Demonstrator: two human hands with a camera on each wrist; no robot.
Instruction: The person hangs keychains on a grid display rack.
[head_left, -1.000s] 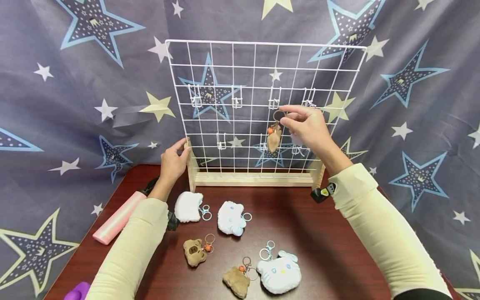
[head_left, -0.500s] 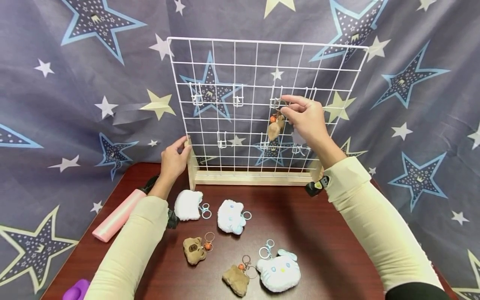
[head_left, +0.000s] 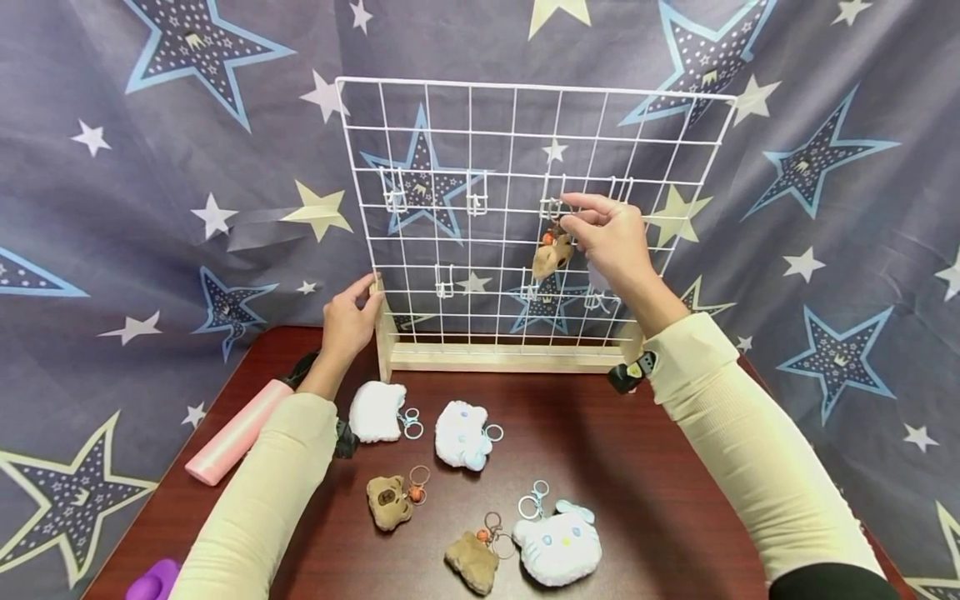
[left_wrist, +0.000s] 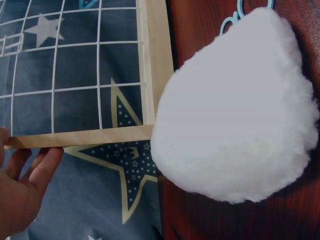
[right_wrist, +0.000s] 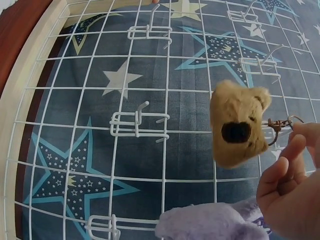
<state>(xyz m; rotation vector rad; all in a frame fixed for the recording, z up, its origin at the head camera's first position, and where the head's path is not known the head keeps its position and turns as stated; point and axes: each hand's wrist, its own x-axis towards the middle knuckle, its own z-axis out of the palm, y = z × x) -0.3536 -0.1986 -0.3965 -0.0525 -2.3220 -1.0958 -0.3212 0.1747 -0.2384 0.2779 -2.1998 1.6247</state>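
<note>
With thumb and fingers my right hand [head_left: 613, 242] pinches the metal ring of a brown plush bear keychain [head_left: 552, 255]. Its ring overlaps a white wire hook [head_left: 550, 208] in the upper row of the white grid rack [head_left: 491, 208]. The bear [right_wrist: 237, 125] dangles in front of the grid in the right wrist view, its dark snout showing. My left hand [head_left: 349, 321] grips the wooden side post [left_wrist: 90, 136] of the rack, fingers on one side, the thumb mostly cut off in the left wrist view. A lilac plush [right_wrist: 212, 222] is on the grid near my right hand.
White plush keychains [head_left: 462, 435] and brown bear keychains [head_left: 389, 502] lie on the dark red table [head_left: 660, 500]. A pink cylinder [head_left: 240, 432] lies at the left, with a purple object [head_left: 153, 581] at the lower left edge. Other hooks [head_left: 445, 287] hang on the grid.
My right hand has lifted the bear keychain, bringing its ring up from below the hook to the hook's level. My left hand has stayed on the post.
</note>
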